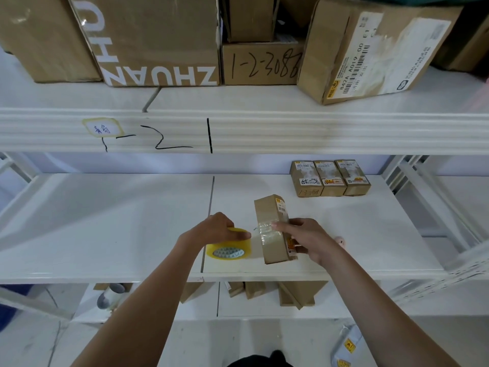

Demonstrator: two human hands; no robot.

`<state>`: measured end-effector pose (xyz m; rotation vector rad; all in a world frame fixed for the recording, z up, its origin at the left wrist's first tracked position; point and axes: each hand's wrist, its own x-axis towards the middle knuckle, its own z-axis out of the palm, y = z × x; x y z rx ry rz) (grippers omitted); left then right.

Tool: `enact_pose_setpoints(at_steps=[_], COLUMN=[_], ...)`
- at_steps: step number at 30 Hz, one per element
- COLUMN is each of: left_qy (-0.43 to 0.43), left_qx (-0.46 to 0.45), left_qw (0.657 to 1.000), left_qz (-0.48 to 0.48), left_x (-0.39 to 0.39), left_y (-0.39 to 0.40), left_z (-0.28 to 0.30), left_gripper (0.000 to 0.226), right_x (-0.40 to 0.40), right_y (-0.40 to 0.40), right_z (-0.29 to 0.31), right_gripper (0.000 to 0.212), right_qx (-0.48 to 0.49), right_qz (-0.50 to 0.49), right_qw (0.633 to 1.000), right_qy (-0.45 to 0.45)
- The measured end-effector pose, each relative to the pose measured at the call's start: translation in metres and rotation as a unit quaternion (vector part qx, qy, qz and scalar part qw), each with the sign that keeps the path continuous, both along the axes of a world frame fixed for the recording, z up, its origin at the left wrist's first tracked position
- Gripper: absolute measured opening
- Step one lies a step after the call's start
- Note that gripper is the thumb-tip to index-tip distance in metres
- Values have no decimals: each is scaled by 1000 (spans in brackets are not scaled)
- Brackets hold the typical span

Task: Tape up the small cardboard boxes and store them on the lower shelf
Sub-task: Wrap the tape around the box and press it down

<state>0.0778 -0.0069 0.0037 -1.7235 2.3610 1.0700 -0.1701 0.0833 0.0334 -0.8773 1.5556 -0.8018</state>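
Note:
A small brown cardboard box [270, 210] stands on the white middle shelf [105, 221], with clear tape across its near part. My right hand [307, 239] grips the box from its right side, thumb pressing on the tape. My left hand [219, 229] grips a yellow-rimmed roll of clear tape [229, 247] just left of the box; a stretch of tape runs from the roll to the box.
Three small taped boxes [329, 177] stand in a row at the shelf's back right. Large cartons [158, 41] fill the upper shelf. Below, the lower shelf [264, 308] holds several brown boxes [296, 294] and a roll [109, 296]. A packet [346, 345] lies on the floor.

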Motion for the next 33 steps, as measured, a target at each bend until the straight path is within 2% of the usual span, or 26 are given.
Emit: enact_pose_setpoints(at_steps=[3, 8, 11, 15, 19, 23, 26, 29, 33], left_qy=[19, 63, 81, 80, 74, 36, 2, 12, 89], left_qx=[15, 29, 24, 6, -10, -73, -92, -69, 46], left_qw=[1000, 997, 996, 996, 996, 995, 995, 997, 995], left_qz=[8, 14, 21, 33, 50, 53, 33, 27, -22], left_x=[-2, -9, -9, -13, -17, -27, -34, -32, -11], left_y=[-1, 0, 2, 7, 10, 11, 12, 13, 8], left_z=[1, 0, 2, 1, -7, -2, 3, 5, 5], left_gripper=[63, 63, 67, 67, 66, 64, 59, 64, 48], right_x=[3, 9, 11, 12, 17, 36, 43, 39, 16], right_y=[1, 6, 9, 7, 4, 7, 5, 2, 1], right_z=[4, 2, 0, -1, 4, 2, -8, -10, -7], right_gripper=[66, 57, 64, 41, 44, 55, 56, 54, 38], right_qx=[-5, -1, 3, 16, 31, 11, -10, -4, 18], right_qz=[11, 32, 22, 9, 21, -7, -43, -64, -63], right_qw=[999, 995, 991, 988, 995, 998, 995, 992, 993], right_qy=[-32, -96, -130, -153, -97, 57, 84, 105, 96])
